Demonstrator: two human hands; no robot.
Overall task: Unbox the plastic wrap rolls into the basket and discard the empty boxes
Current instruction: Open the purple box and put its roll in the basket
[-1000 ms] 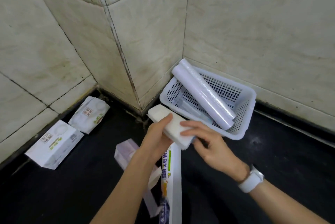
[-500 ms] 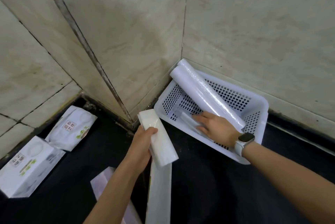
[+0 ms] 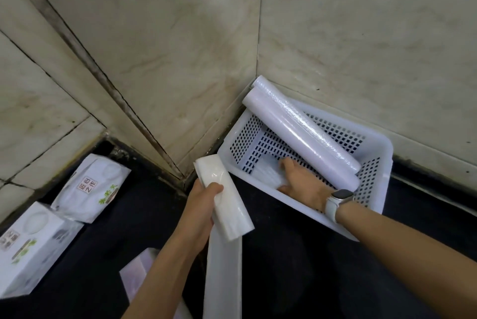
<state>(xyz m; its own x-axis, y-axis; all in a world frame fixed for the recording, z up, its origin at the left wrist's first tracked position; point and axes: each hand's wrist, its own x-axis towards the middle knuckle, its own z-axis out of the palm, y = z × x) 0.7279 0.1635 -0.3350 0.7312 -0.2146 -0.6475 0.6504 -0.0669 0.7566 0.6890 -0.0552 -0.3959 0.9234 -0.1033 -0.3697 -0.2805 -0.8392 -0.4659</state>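
Note:
A white perforated basket (image 3: 385,146) sits in the corner against the tiled wall. Two long plastic wrap rolls (image 3: 302,133) lie diagonally across it, their upper ends resting on the far-left rim. My right hand (image 3: 303,183), with a watch on its wrist, reaches into the basket. Its fingers curl around a clear ribbed pack (image 3: 267,175) on the basket floor. My left hand (image 3: 198,211) grips a flat white roll (image 3: 227,205) that sticks up out of a long white box (image 3: 223,275), just left of the basket.
The counter (image 3: 296,267) is black. Two white printed packs (image 3: 90,189) (image 3: 31,244) lie at the left by the wall. A pale purple box (image 3: 143,275) lies under my left forearm. Tiled walls close the corner behind the basket.
My right hand left the white roll and went into the basket, onto the clear pack. My left hand alone keeps the white roll, now more upright. The view moved closer.

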